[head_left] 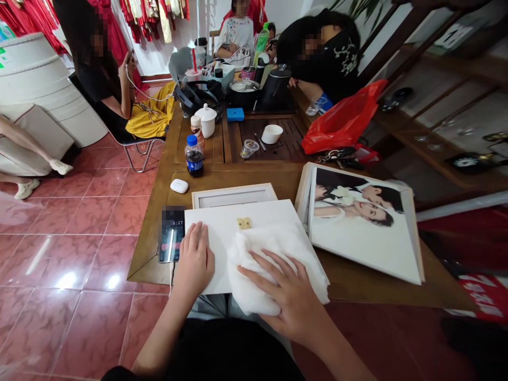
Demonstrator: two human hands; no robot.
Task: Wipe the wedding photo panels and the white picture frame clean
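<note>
A white board [214, 233] lies on the wooden table in front of me, with a small yellowish metal plate [244, 223] on it. A fluffy white wad of cotton batting [250, 286] covers its right part and hangs over the near edge. My left hand [196, 259] rests flat on the board's left edge, fingers stretched out and holding nothing. Over the batting, my right hand [283, 291] is spread with its fingers apart, pressing on it; its thumb is partly hidden. Beyond the board, the rim of a light wooden frame [234, 194] shows.
A phone [171, 235] and a white earbud case [179, 186] are at the left. Stacked framed wedding photos [365, 248] lie right, near a red plastic bag [341, 121]. A dark-drink bottle [194, 157], a lidded white cup [207, 121] and a bowl [272, 134] stand farther back. People sit around.
</note>
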